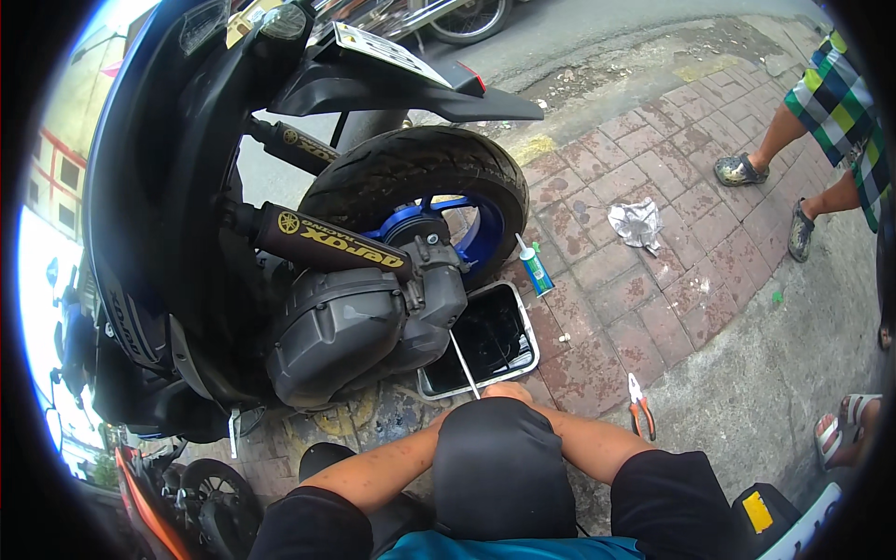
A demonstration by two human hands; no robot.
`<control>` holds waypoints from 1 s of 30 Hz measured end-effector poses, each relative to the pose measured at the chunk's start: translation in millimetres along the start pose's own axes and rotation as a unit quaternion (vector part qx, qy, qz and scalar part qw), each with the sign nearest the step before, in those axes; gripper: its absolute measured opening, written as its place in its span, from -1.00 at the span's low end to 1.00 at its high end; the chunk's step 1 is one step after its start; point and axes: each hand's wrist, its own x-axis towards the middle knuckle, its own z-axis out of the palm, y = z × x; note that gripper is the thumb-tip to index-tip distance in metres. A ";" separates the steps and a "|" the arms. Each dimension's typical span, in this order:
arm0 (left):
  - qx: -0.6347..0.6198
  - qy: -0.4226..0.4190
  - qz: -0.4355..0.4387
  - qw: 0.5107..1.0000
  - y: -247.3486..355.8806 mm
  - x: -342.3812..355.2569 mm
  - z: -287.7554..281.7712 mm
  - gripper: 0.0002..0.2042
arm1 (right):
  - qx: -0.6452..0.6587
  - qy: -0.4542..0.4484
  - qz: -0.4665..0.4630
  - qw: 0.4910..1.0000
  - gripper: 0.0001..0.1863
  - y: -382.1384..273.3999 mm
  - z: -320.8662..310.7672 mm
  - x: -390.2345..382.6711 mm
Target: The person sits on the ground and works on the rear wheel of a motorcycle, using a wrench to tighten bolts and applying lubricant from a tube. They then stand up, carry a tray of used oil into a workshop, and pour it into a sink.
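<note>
A scooter [187, 187] stands with its rear end before me, its grey engine casing [345, 322] above a rectangular pan [537, 350] holding dark liquid. One thin, pale metal rod [464, 361] slants from under the casing, across the pan, down to my hands. Both hands meet behind my raised knee [504, 467]. The back of my right hand [510, 390] shows just above the knee, its fingers hidden. My left forearm [387, 467] reaches in from the left, and the knee covers most of that hand. Which hand holds the rod, I cannot tell.
Red-handled pliers [640, 411] lie on the pavement to the right. Beyond the pan are a blue-green tube [535, 269] with a white nozzle and a crumpled white cloth [637, 225]. Another person's legs [789, 131] stand at the right. An orange motorcycle [140, 504] is parked lower left.
</note>
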 end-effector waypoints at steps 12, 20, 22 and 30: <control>0.046 -0.137 0.372 0.917 -156.1 -25.1 -12.5 -0.45 | -0.123 0.119 -0.006 0.985 -0.55 38.6 41.1 -30.1; -0.105 -0.026 0.269 0.957 -237.8 -61.8 -59.1 -0.53 | -0.061 0.291 0.381 0.876 -0.46 98.0 110.0 -126.8; -0.151 -0.014 0.251 0.956 -267.9 -54.0 -70.5 -0.69 | -0.079 0.308 0.428 0.846 -0.44 117.8 124.9 -133.3; -0.096 -0.034 0.270 0.957 -294.9 2.6 -68.1 -0.82 | -0.095 0.260 0.459 0.844 -0.42 139.1 156.2 -147.5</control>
